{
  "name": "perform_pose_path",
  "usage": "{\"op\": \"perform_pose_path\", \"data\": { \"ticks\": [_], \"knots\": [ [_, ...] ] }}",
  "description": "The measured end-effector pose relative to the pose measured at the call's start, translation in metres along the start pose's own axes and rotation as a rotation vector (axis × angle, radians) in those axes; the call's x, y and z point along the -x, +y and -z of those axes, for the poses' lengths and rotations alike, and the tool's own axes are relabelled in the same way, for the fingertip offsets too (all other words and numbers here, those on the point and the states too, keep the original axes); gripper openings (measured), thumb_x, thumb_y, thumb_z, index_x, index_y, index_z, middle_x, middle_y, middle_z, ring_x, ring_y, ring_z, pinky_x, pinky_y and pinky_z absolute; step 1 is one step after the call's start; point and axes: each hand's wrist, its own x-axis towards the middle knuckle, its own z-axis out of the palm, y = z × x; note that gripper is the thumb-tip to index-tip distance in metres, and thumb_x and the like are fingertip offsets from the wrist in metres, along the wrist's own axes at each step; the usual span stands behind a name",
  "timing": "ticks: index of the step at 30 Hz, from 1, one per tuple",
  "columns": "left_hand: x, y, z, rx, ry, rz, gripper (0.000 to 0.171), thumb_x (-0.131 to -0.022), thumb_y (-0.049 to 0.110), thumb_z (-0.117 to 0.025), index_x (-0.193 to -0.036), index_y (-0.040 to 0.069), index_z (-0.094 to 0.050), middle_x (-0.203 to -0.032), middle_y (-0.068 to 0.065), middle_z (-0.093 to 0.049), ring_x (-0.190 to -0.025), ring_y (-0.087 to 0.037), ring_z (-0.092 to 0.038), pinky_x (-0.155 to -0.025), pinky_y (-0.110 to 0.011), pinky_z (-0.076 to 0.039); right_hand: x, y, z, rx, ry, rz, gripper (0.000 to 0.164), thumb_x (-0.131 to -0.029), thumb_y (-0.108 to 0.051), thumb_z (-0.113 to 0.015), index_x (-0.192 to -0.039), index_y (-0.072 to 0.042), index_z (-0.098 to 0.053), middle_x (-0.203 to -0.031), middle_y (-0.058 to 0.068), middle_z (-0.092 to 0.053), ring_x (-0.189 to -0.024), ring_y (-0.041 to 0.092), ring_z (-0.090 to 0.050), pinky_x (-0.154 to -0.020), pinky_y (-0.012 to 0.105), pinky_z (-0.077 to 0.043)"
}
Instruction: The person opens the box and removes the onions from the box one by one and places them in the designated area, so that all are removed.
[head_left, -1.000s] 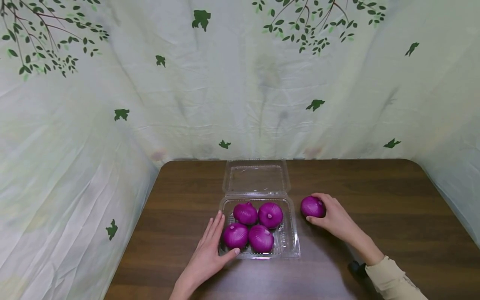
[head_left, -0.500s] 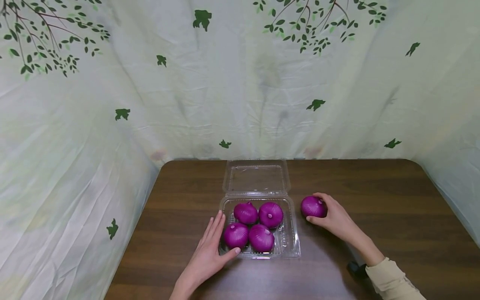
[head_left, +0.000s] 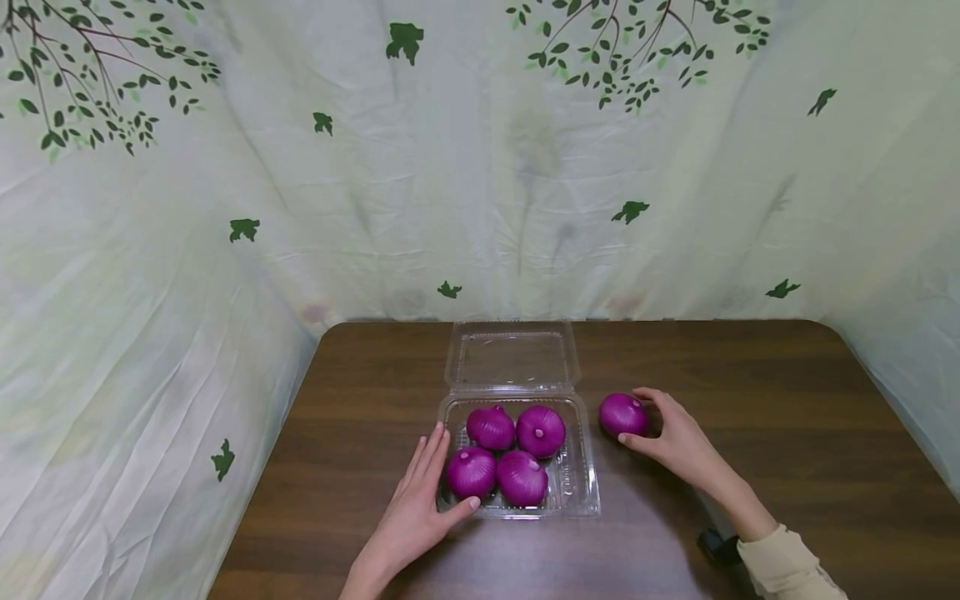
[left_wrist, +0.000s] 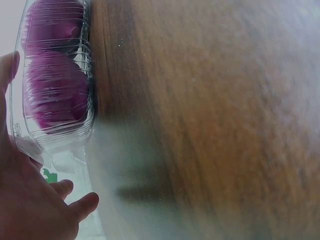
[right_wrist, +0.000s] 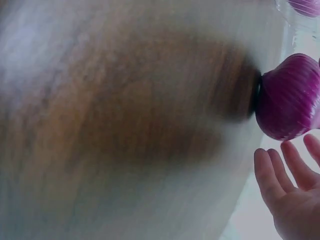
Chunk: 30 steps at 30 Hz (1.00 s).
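A clear plastic clamshell container [head_left: 581, 492] lies with its lid [head_left: 513, 358] folded back, holding several red onions [head_left: 522, 477]. Along its left side rests my left hand [head_left: 412, 504], fingers straight and thumb over the front left corner. The left wrist view shows the thumb [left_wrist: 14, 67] at the container's rim and other fingertips away from the wall. One more red onion [head_left: 622, 414] sits on the table to the right of the container. Around its right side my right hand [head_left: 686, 446] is spread loosely; in the right wrist view several fingers [right_wrist: 267, 175] stand just off the onion.
The dark wooden table [head_left: 750, 375] has rounded far corners. A pale cloth [head_left: 480, 183] with leaf prints hangs behind it and on both sides. A black band [head_left: 717, 546] is on the right wrist, by a cream sleeve [head_left: 787, 567].
My right fingers have loosened from the single onion, and the hand has shifted slightly right. The left hand and the container have stayed put.
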Motion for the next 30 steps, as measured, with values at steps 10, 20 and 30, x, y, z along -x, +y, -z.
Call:
{"op": "perform_pose_path", "data": {
  "ticks": [10, 20, 30],
  "knots": [
    [0.0, -0.001, -0.001, 0.003, -0.002, 0.002, 0.101, -0.082, 0.057, -0.072, -0.158, 0.015, -0.021, -0.164, 0.009, -0.006, -0.149, -0.032, -0.01, -0.106, -0.07, -0.022, 0.01, -0.01, 0.0, 0.046, 0.11, 0.093, 0.07, -0.081, -0.034, -0.082, -0.136, -0.007, -0.049, -0.136, 0.015, -0.049, -0.124, 0.036, -0.042, -0.095, 0.063, -0.041],
    [0.0, -0.001, 0.0, 0.008, -0.002, -0.001, 0.101, -0.082, 0.056, -0.072, -0.158, 0.015, -0.021, -0.164, 0.008, -0.007, -0.149, -0.032, -0.01, -0.105, -0.071, -0.022, 0.02, -0.035, -0.007, 0.043, 0.21, 0.223, 0.062, -0.079, -0.022, -0.084, -0.132, -0.009, -0.056, -0.139, 0.009, -0.05, -0.125, 0.031, -0.043, -0.093, 0.056, -0.043],
    [0.0, -0.001, -0.001, 0.011, -0.003, 0.002, 0.101, -0.082, 0.056, -0.072, -0.158, 0.015, -0.02, -0.164, 0.008, -0.007, -0.149, -0.032, -0.009, -0.105, -0.071, -0.022, 0.023, -0.055, -0.024, 0.005, 0.207, 0.262, 0.061, -0.079, -0.02, -0.085, -0.132, -0.015, -0.057, -0.139, 0.001, -0.051, -0.127, 0.02, -0.045, -0.101, 0.039, -0.039]
  ]
}}
